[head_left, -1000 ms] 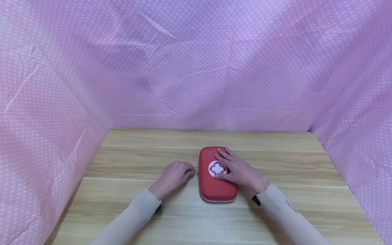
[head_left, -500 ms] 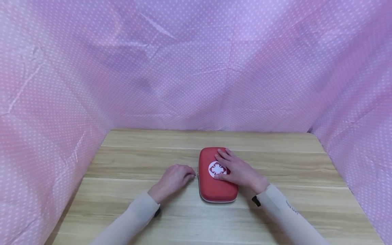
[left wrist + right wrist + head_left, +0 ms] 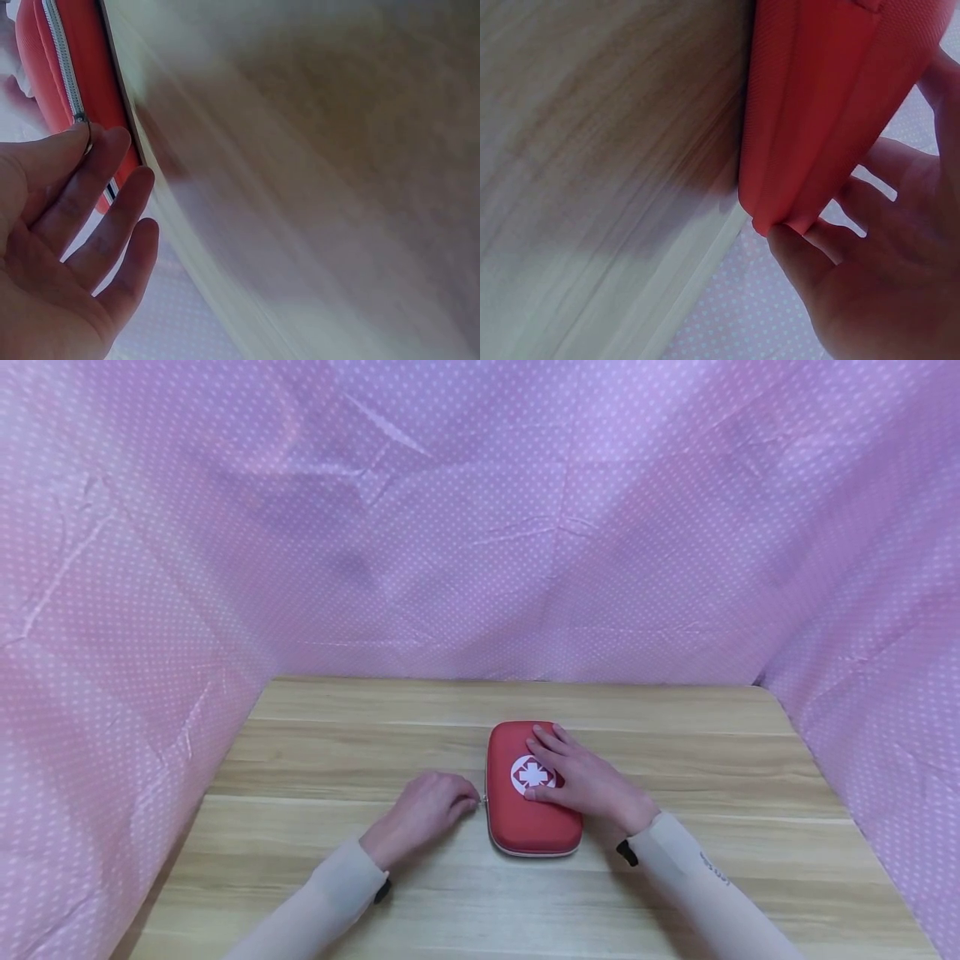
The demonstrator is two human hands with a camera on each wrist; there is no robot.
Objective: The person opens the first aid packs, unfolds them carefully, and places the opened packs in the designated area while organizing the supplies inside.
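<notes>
Pink polka-dot fabric [image 3: 450, 527] hangs in wrinkles behind a wood-grain tabletop [image 3: 337, 727] and along its left and right sides. 2 pale sleeves come in over the tabletop from the near side, the left sleeve [image 3: 330, 889] and the right sleeve [image 3: 697, 868]. Between the hands, near the middle of the tabletop, a red hard-shell first-aid case [image 3: 525, 817] lies flat, its long sides running away from the person. The right hand [image 3: 585, 781] rests on the right part of the case's top, fingers spread and relaxed. The left hand [image 3: 431, 802] is just beside the case's left side, thumb and a fingertip pressed together, the other fingers loosely bent and apart. A silver-grey zipper [image 3: 64, 60] runs along that side. On top sits a round emblem [image 3: 532, 774] with a white cross, the right thumb's tip at its near edge. 2 small black pieces show at the cuffs, 1 on the left [image 3: 383, 891] and 1 on the right [image 3: 627, 852]. Smallest is the zipper pull [image 3: 89, 135], pinched in the left hand's fingers.
</notes>
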